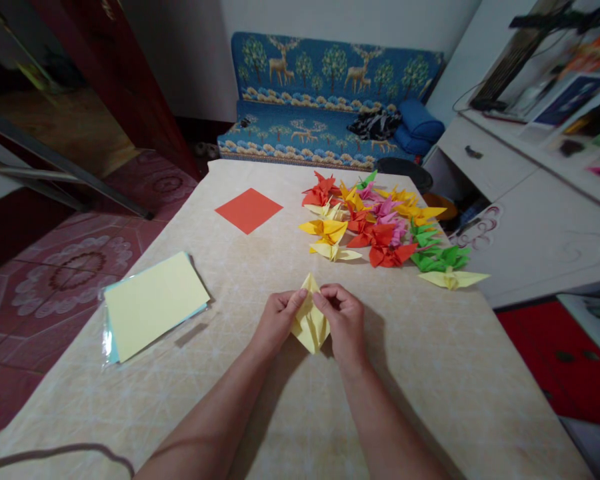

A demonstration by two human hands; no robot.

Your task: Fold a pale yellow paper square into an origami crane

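Note:
A partly folded yellow paper piece (310, 321) is held just above the beige table (430, 373), pinched from both sides. My left hand (276, 322) grips its left edge with thumb and fingers closed. My right hand (344, 320) pinches its upper right edge. Beyond them lies a pile of several folded paper cranes (380, 223) in red, yellow, pink, orange and green. One pale yellow crane (453, 278) sits apart at the pile's right.
A flat red paper square (249, 210) lies at the far middle of the table. A stack of pale yellow sheets in a clear sleeve (153, 305) lies at the left. A blue patterned sofa (330, 107) stands behind, a white cabinet (530, 227) at the right.

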